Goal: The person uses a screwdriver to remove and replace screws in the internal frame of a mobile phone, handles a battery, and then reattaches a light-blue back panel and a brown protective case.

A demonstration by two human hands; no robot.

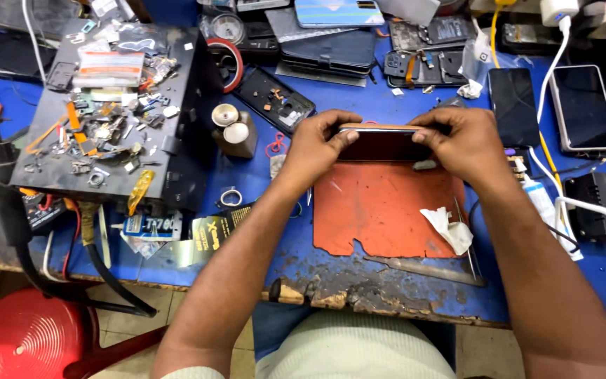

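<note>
We see both hands gripping a phone [381, 142] by its ends, left hand [317, 144] and right hand [466, 144], tilted up over the far edge of the orange mat [380, 210] mid-bench. White tissue [447, 228] lies at the mat's right edge.

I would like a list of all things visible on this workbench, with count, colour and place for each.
phone: one, dark with pale edge, held over the mat
mat: one, orange, bench centre
tissue: one, white, mat's right edge
phones: two, black, lying far right
box: one, black, left, covered in small parts
tape roll: one, red, beside the box
stool: one, red, lower left
left hand: grips the phone's left end
right hand: grips its right end
</note>
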